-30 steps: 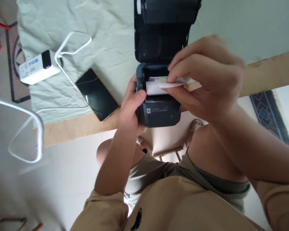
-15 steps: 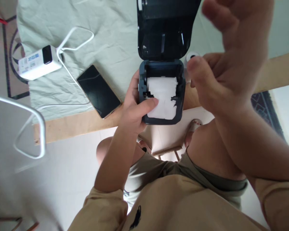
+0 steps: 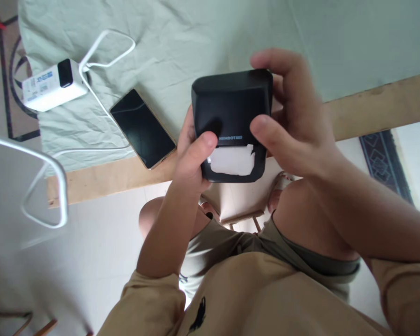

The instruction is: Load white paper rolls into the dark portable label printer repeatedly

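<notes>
A dark label printer (image 3: 233,107) with "NIIMBOT" lettering is held over the table's near edge, its lid down over the body. White label paper (image 3: 231,161) with a torn edge shows in the gap below the lid. My left hand (image 3: 192,156) grips the printer's left side, thumb on the front and fingers mostly hidden behind. On the right side, my right hand (image 3: 297,116) has its thumb on the lid and its fingers curled about the upper right corner, the index finger raised and slightly blurred.
A dark-screened phone (image 3: 143,128) lies left of the printer on the pale green cloth (image 3: 168,42). Farther left stands a white power bank (image 3: 54,86) with a looped white cable (image 3: 108,32). A thick white cable (image 3: 61,186) hangs at the left. The wooden table edge (image 3: 371,100) runs below the cloth.
The printer's lid has swung down from upright and covers the paper compartment. My right hand has come down from above onto the lid's right side. My left hand keeps its grip.
</notes>
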Demonstrator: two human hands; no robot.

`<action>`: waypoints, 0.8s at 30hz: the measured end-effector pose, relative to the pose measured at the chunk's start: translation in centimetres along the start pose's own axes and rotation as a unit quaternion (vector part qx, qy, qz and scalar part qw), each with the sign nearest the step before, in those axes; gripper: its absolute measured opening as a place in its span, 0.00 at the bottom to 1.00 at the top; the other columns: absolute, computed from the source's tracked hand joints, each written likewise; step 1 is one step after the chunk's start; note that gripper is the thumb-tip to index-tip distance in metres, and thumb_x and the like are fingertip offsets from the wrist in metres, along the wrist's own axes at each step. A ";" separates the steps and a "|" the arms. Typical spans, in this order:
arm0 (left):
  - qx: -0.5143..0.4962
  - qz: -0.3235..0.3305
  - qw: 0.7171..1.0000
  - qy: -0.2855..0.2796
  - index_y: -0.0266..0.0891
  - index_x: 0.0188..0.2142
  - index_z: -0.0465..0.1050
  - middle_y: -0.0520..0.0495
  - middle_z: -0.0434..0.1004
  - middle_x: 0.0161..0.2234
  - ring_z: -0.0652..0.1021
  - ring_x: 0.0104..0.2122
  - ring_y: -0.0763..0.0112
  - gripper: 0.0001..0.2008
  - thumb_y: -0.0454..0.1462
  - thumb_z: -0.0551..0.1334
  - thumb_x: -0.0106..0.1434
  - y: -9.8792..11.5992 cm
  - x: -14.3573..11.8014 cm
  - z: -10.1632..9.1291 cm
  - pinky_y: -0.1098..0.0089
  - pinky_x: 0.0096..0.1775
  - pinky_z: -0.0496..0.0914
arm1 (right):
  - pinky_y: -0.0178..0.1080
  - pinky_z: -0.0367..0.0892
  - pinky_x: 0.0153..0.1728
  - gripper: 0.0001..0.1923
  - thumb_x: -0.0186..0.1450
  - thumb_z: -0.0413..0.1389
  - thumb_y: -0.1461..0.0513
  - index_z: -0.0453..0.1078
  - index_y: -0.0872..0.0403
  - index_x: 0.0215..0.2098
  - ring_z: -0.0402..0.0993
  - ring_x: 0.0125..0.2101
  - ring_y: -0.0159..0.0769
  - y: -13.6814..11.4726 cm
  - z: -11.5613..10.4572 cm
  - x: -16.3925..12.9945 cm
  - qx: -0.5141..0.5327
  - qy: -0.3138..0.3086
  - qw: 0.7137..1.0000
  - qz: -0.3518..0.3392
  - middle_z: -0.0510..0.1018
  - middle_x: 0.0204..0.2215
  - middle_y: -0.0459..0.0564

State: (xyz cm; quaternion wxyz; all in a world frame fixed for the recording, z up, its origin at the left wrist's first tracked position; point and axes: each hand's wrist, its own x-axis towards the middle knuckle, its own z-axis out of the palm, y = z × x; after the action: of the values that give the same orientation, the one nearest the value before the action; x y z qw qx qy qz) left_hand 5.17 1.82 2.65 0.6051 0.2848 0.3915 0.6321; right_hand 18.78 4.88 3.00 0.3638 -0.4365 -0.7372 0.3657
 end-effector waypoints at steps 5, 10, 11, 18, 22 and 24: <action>0.021 -0.004 1.000 -0.017 0.42 0.37 0.67 0.51 0.71 0.23 0.78 0.27 0.68 0.10 0.39 0.58 0.54 0.1 0.1 -0.5 0.73 0.25 0.68 | 0.31 0.69 0.35 0.32 0.58 0.56 0.52 0.49 0.47 0.57 0.67 0.37 0.26 0.5 0.4 0.3 0.121 -0.056 0.991 0.013 0.66 0.46 0.47; 0.020 -0.006 1.000 -0.020 0.42 0.39 0.67 0.51 0.72 0.24 0.80 0.29 0.66 0.11 0.36 0.56 0.54 0.2 0.2 -0.5 0.72 0.25 0.68 | 0.30 0.71 0.37 0.29 0.61 0.54 0.54 0.48 0.44 0.57 0.67 0.37 0.24 0.5 0.6 0.2 0.184 -0.077 0.980 0.017 0.65 0.45 0.44; 0.020 -0.004 1.000 -0.021 0.43 0.39 0.67 0.51 0.72 0.24 0.80 0.29 0.66 0.11 0.36 0.56 0.54 0.3 0.2 -0.3 0.71 0.26 0.69 | 0.31 0.71 0.37 0.29 0.61 0.53 0.54 0.48 0.44 0.57 0.67 0.38 0.23 0.5 0.6 0.2 0.189 -0.074 0.979 0.012 0.65 0.45 0.43; 0.025 -0.010 1.000 0.013 0.43 0.36 0.67 0.49 0.72 0.26 0.79 0.32 0.62 0.10 0.35 0.55 0.53 0.5 0.0 0.6 0.67 0.30 0.68 | 0.32 0.73 0.36 0.30 0.60 0.55 0.53 0.49 0.42 0.57 0.69 0.35 0.24 0.8 0.9 -0.2 0.203 -0.059 0.977 0.018 0.65 0.42 0.43; 0.042 -0.017 0.998 0.041 0.43 0.37 0.68 0.50 0.69 0.23 0.79 0.32 0.61 0.11 0.36 0.55 0.52 0.6 0.1 0.8 0.68 0.29 0.67 | 0.33 0.73 0.36 0.29 0.60 0.55 0.53 0.50 0.42 0.57 0.69 0.36 0.26 0.8 0.9 -0.1 0.192 -0.053 0.980 0.030 0.66 0.44 0.44; 0.042 -0.024 0.998 0.042 0.43 0.36 0.68 0.49 0.69 0.23 0.79 0.35 0.59 0.11 0.36 0.55 0.52 0.6 0.0 0.8 0.68 0.31 0.68 | 0.34 0.73 0.38 0.29 0.60 0.55 0.53 0.50 0.41 0.56 0.69 0.37 0.27 0.9 0.9 -0.1 0.178 -0.047 0.983 0.029 0.65 0.46 0.45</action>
State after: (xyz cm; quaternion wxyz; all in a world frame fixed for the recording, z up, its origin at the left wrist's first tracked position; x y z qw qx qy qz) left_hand 5.53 2.01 3.61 0.5904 0.2735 0.4500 0.6117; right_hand 18.37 4.93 1.80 0.3898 -0.3688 -0.6635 0.5214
